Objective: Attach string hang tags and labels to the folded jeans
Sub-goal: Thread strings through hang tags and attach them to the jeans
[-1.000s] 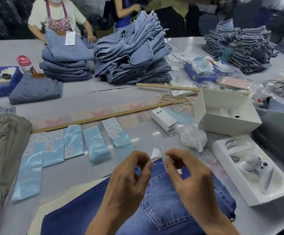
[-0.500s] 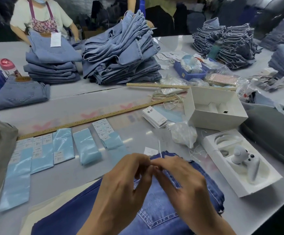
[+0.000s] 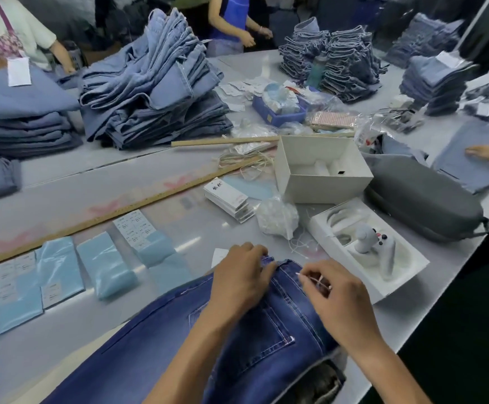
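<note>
Folded jeans [image 3: 161, 354] at 6 o'clock on the desk [image 3: 71, 182], with the left hand [image 3: 241, 277] on their far edge and the right hand [image 3: 336, 295] just right of it. Label sheets [image 3: 59, 272] in a row at 9 o'clock, a long ruler [image 3: 115, 212] behind them; tag stack [image 3: 228, 199] at centre, open box [image 3: 322, 167] at 1 o'clock, tray [image 3: 368, 246] at 3 o'clock. Jeans pile [image 3: 152, 88] at 11 o'clock, behind the ruler.
</note>
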Demonstrator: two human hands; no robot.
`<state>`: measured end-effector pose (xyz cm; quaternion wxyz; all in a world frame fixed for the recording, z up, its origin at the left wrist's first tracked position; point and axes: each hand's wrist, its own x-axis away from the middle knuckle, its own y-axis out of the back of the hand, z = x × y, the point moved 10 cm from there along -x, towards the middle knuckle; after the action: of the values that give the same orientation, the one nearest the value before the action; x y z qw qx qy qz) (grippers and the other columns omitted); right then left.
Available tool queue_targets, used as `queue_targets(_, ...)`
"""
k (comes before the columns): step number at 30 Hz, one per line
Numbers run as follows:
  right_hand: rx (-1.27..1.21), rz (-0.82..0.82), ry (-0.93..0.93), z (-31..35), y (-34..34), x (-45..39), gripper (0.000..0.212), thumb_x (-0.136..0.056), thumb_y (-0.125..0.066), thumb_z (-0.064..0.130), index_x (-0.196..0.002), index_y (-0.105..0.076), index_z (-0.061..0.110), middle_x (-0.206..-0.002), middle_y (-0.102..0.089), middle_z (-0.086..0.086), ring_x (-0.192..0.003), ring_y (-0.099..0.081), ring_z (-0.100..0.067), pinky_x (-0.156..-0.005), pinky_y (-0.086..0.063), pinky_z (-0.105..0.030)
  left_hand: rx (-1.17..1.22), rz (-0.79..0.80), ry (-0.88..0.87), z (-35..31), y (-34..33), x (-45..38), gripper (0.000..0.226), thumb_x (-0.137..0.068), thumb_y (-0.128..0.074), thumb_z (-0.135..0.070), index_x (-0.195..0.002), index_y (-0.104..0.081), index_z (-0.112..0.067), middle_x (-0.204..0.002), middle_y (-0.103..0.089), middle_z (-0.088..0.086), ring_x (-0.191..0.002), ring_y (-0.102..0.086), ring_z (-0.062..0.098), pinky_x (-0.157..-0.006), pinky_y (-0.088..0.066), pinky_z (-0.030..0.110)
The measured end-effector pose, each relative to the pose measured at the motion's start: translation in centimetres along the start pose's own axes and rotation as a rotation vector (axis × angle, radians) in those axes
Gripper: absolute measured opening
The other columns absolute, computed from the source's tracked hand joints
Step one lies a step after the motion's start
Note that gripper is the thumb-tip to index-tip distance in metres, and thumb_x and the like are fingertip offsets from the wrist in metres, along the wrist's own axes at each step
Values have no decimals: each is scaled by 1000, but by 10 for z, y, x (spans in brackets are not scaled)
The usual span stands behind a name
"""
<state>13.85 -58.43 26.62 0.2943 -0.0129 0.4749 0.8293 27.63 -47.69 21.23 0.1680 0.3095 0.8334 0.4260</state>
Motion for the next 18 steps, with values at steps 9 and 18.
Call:
queue_targets(9,-109,-40,-271,-41,-14,-22,6,-88,-73,24,-82,-73,26,-79,-70,13,-75,-64,-4,-72,-55,-31,161,21,65,-4,-20,-29,18,-94,-64,-39,-91,-69,-22,-92,-71,-6,-90,-63,17,-80,-52,34)
queue_targets(18,-122,-132,-261,-20,-31,-30,7,-88,-75,26,-81,-75,26,-73,-69,15,-70,-62,2,-60,-40,-8,710,-2,106,6,6,-17,11,-91,-75,-24,-82,-78,-18,-78,-73,-2,-66,-58,2,-68,-47,19)
